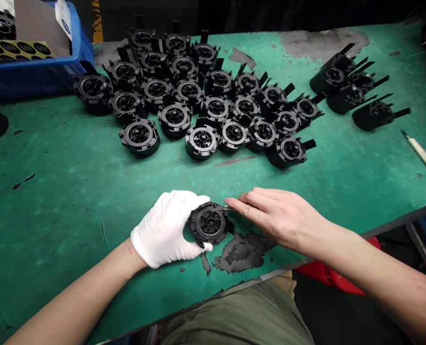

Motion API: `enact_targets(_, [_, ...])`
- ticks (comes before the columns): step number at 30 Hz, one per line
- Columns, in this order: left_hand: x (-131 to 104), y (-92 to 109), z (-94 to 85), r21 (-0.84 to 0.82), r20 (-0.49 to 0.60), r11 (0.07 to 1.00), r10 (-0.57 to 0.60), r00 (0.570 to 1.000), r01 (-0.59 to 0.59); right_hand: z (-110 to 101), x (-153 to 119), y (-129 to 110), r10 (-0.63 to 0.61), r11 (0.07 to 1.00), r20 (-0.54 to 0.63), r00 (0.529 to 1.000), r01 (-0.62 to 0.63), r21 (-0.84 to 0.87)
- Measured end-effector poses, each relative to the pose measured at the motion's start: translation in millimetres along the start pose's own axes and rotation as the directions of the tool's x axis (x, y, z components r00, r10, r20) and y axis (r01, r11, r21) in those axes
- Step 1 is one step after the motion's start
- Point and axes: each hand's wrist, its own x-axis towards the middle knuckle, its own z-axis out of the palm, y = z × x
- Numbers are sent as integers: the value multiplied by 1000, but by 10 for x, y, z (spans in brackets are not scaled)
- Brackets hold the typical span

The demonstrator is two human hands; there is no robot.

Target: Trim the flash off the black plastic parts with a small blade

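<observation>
My left hand (173,227), in a white glove, grips a round black plastic housing (210,224) by its left side, thumb and fingers around the rim. The housing's ribbed, ringed face is turned up, and a tab sticks out at its right. My bare right hand (282,215) is closed on a thin-bladed knife (220,208). Its slim metal blade reaches over the upper right rim of the housing; the handle is mostly hidden in the fingers.
Many similar black housings (216,109) stand grouped across the green table (72,191). Several more (374,114) stand at the back right, near a white pen-like tool (421,152). A blue bin (40,76) with sticker sheets is back left. A red stool (337,278) shows below the edge.
</observation>
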Motion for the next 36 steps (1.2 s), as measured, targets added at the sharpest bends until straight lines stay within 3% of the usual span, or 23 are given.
enact_targets(18, [69,73,-29,-18,28,996,-87,996,87,15,80,269,-234,972,52,971,235,-27])
enact_targets(28, [106,93,-68,-7,56,996,-85,995,86,-58,255,461,-384,923,108,917,379,64])
enact_targets(33, [90,82,-60,-6,55,998,-69,996,70,-38,219,508,-349,936,97,932,341,92])
enact_targets(36, [50,52,-37,-36,40,998,-42,998,44,-52,93,498,-239,970,43,970,236,64])
